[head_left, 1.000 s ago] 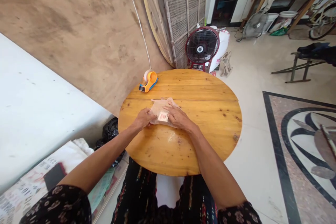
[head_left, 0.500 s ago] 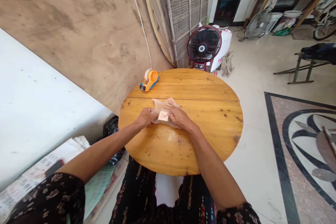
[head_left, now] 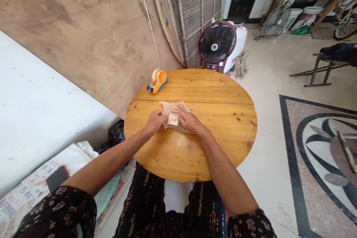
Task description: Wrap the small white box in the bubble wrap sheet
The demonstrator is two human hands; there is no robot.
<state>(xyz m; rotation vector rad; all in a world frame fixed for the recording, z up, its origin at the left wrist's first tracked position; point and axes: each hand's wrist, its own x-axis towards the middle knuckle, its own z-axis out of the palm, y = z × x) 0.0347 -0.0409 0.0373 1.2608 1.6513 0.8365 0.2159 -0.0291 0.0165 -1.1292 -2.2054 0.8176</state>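
Observation:
A small pale box (head_left: 173, 119) with a reddish print on top lies on a thin, translucent plastic wrap (head_left: 169, 108) on the round wooden table (head_left: 223, 119). At the box's left side, my left hand (head_left: 156, 121) is closed, pinching the wrap's left edge between thumb and fingers. From the right, my right hand (head_left: 190, 120) rests over the wrap, its thumb and fingers against the box's right and far sides, holding it. Part of the wrap and the box's right edge are hidden under that hand.
An orange and blue tape dispenser (head_left: 158, 81) stands at the table's back left, near the wall. Beyond the table are a dark red fan (head_left: 216, 42) and a folding stool (head_left: 325, 67). Printed cardboard (head_left: 36, 182) and a black bag (head_left: 116, 130) lie at the left.
The view has shifted slightly, so the table sits a little higher. My left hand's fingers have moved slightly at the wrap's edge; my right hand stays on the box.

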